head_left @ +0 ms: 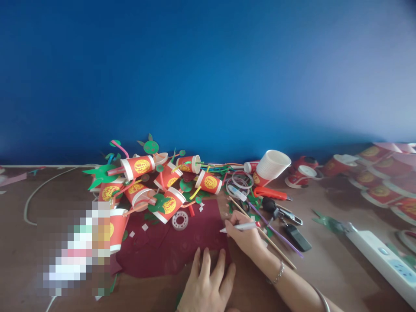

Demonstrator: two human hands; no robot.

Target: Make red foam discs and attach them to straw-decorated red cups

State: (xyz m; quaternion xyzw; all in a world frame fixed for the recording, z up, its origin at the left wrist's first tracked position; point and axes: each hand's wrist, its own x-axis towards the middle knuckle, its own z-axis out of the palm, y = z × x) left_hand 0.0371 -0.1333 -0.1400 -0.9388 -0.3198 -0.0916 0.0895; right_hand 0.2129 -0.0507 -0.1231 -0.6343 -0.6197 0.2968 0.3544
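My right hand is closed around a white marker pen with a red end. Its tip points left, over the right part of a dark red paper sheet; whether it touches the sheet I cannot tell. Spread fingers of my left hand lie flat across the sheet's front edge. A white ring with holes rests at the sheet's back edge, near small white paper scraps. Behind the sheet are piled red paper cups fitted with green paper shapes and bent straws.
Stacked paper cups lean near the wall, by an orange cutter. Keys with a black fob, a wooden stick and a purple straw lie right of my hand. A white power strip sits far right. A pixelated area covers the left.
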